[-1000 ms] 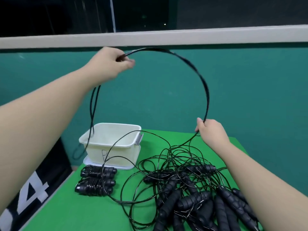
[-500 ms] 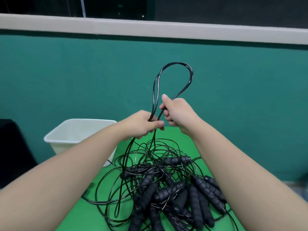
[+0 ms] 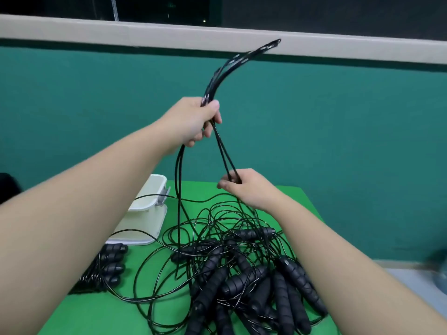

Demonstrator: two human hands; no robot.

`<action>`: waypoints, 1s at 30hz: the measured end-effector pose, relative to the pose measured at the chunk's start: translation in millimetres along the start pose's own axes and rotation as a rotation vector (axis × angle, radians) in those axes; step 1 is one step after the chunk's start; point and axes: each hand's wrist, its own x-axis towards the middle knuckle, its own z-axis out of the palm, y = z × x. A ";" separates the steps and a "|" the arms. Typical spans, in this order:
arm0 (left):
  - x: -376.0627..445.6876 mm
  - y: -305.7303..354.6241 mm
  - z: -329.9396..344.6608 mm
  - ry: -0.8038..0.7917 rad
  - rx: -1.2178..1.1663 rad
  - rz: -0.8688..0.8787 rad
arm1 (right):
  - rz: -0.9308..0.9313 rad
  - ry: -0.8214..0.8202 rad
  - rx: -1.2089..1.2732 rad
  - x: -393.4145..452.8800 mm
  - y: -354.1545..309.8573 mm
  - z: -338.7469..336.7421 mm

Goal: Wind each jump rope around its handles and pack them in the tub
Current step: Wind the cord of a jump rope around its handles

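It looks like a sports hall or gym store corner: a teal wall (image 3: 338, 129) under a pale ledge (image 3: 169, 32), a green surface (image 3: 101, 310) heaped with jump ropes (image 3: 242, 274).

You are standing before a teal wall (image 3: 338, 141) that is filling most of the view. A pale grey ledge (image 3: 169, 35) is running across its top, with dark window glass (image 3: 314, 10) sitting above it. A green-topped table (image 3: 302, 213) is standing against the wall. Beyond the table's right edge, a strip of pale floor (image 3: 411, 281) is showing. Even light is falling throughout.
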 end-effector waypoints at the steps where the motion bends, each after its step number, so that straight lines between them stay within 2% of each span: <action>1: 3.1 2.8 -5.9 0.027 0.007 0.007 | 0.015 0.011 -0.012 -2.4 5.2 -2.7; 6: 17.1 9.6 -35.2 0.168 -0.013 -0.012 | 0.106 0.071 0.027 -12.5 29.3 -20.3; 11: 29.9 8.9 -55.5 0.260 -0.040 -0.031 | 0.179 0.112 -0.091 -16.7 43.5 -34.7; 17: 36.5 7.6 -68.2 0.362 0.012 -0.059 | 0.374 0.044 -0.092 -17.9 68.1 -44.3; 24: 42.7 -14.5 -59.7 0.391 0.101 -0.143 | 0.370 0.138 -0.023 -15.8 61.0 -54.8; 28: 49.4 -44.4 -44.5 0.282 0.145 -0.232 | 0.360 0.159 0.155 -11.2 46.6 -66.6; 30: 51.5 -59.0 -34.3 0.194 0.259 -0.304 | 0.340 0.142 0.273 -10.8 36.8 -70.2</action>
